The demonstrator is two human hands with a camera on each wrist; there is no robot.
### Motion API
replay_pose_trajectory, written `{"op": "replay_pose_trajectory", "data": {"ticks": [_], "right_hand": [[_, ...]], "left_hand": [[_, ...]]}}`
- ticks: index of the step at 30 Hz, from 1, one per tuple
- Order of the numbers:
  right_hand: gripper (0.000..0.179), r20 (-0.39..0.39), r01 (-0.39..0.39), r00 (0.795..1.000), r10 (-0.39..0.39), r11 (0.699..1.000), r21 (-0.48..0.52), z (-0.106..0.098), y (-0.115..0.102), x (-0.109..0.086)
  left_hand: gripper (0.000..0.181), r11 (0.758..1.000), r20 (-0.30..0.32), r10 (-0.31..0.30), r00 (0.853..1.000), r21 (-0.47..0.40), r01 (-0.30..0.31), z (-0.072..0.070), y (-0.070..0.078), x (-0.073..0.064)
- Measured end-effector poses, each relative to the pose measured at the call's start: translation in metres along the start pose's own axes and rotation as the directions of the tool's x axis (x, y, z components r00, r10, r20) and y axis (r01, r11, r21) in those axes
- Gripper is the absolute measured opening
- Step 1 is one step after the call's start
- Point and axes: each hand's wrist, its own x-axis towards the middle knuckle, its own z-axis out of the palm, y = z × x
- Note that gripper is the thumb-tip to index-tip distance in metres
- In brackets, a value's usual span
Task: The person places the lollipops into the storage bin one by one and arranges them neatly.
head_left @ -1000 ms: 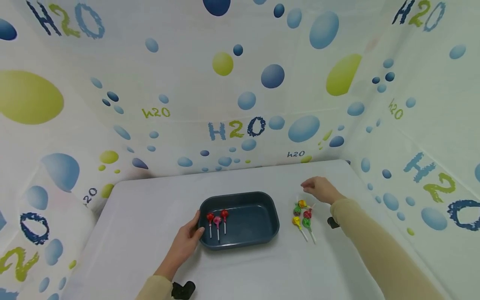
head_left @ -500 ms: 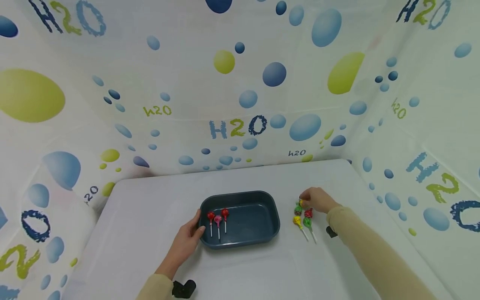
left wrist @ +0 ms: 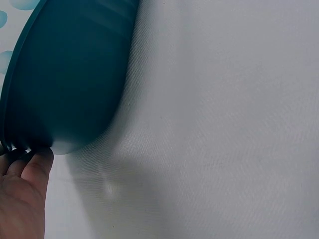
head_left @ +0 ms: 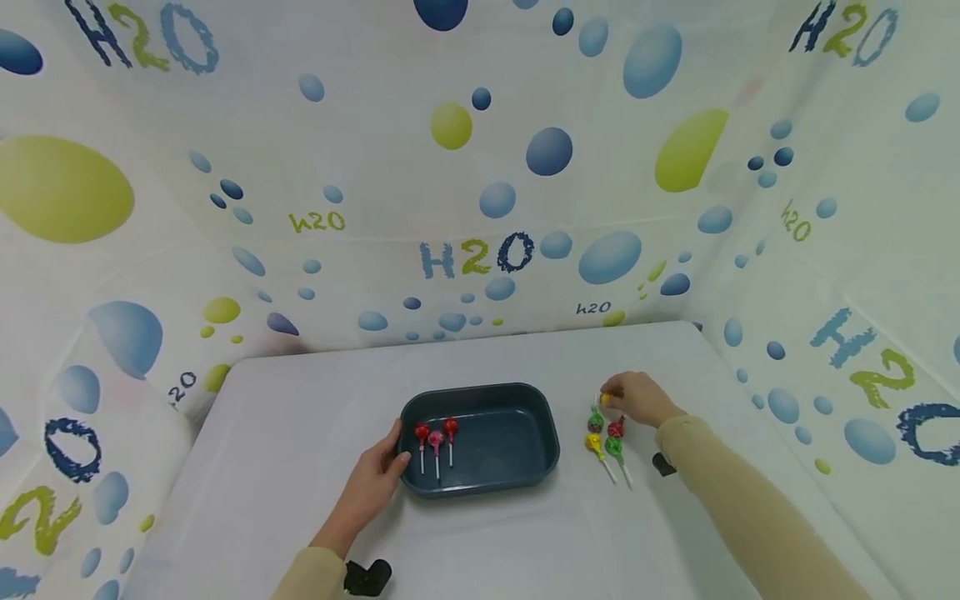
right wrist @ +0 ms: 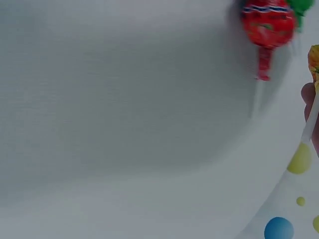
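A white backdrop (head_left: 375,150) with blue and lime dots and H2O lettering rises behind a white-covered table (head_left: 322,408). The tray (head_left: 495,450) sits on the table just below the centre of the frame, dark slate blue, round-cornered and shallow, looking more teal in the left wrist view. At its left end the left hand (head_left: 375,471) clamps the rim, thumb over the near edge and fingers against the outer wall. Right of centre, the right hand (head_left: 639,397) has its fingertips pinched on a yellow lollipop (head_left: 607,400) in a shiny wrapper. Just below it lie a dark red lollipop (head_left: 616,427), an upper green lollipop (head_left: 595,421), a second yellow lollipop (head_left: 594,442) and a lower green lollipop (head_left: 614,447). Inside the tray, at its left, are two red lollipops (head_left: 422,432) and a pink lollipop (head_left: 436,442), glossy on white sticks.

A second ago the right hand was above the cluster, touching none of it; the tray and its three lollipops look unmoved.

The tray's long axis runs across the frame, right end slightly higher. Its lollipops' sticks point toward the bottom of the frame; the lower green and second yellow sticks slant to the lower right.
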Motion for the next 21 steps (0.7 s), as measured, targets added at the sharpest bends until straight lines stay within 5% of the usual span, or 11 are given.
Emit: {"op": "replay_pose_trajectory", "data": {"ticks": [13,21], "right_hand": [[0.025,-0.255,0.149,0.961,-0.106,0.976,0.158,-0.040,-0.038,-0.005],[0.020,-0.308,0.221,0.940,-0.148,0.951,0.215,-0.040,-0.064,-0.005]], "left_hand": [[0.063,1.000,0.002,-0.018,1.000,0.001,0.018,0.001,-0.003,-0.001],[0.062,1.000,-0.010,-0.003,1.000,0.008,0.003,0.001,0.000,-0.003]]}}
